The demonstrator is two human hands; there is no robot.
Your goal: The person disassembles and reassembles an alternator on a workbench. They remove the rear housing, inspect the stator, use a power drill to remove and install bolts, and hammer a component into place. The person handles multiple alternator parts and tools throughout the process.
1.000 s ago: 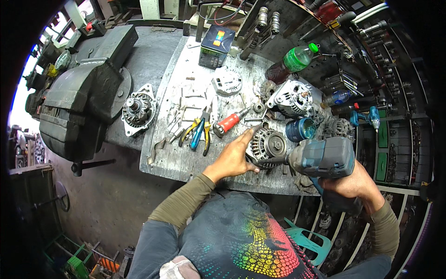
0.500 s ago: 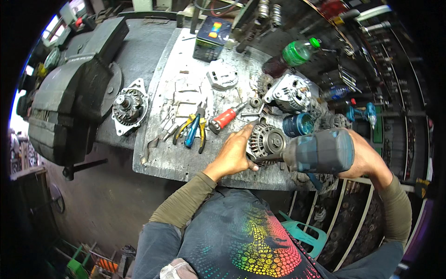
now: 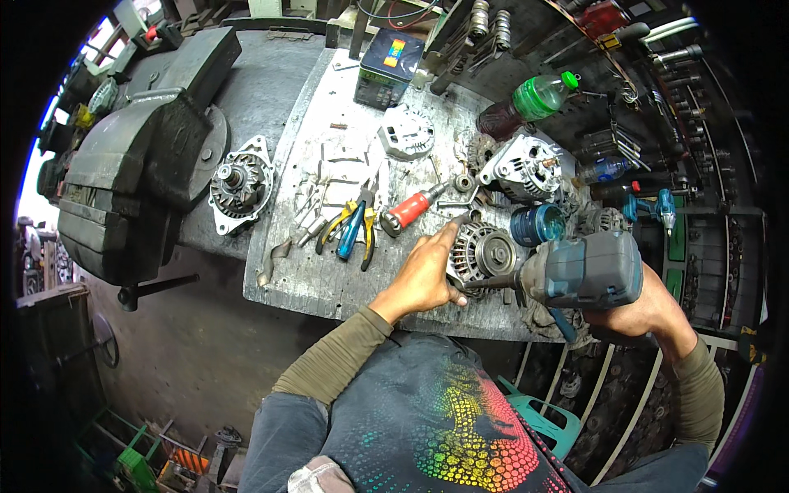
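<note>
My left hand [image 3: 423, 275] is closed around the near left side of an alternator [image 3: 495, 253], thumb low and fingers along its finned housing. The pulley end faces up. In my right hand [image 3: 645, 308] is a dark grey and blue cordless impact wrench [image 3: 588, 269], lying roughly level with its nose to the left. Its long socket or bit [image 3: 496, 282] reaches the alternator's near edge; I cannot make out whether it touches a bolt. A blue open-topped tub [image 3: 538, 225] stands just behind the wrench.
Left of my hands lie a red-handled tool [image 3: 408, 211], pliers [image 3: 366, 230] and a blue-handled screwdriver [image 3: 352, 232]. Farther back are an alternator cover [image 3: 407, 133], another alternator [image 3: 526, 168], a bottle [image 3: 538, 99] and a box [image 3: 389, 70]. A large vise [image 3: 123, 193] stands left, beside an alternator part [image 3: 241, 185].
The whole view has shifted slightly, so the bench appears farther right. The wrench has drawn a little to the right relative to the alternator. My left hand keeps its hold.
</note>
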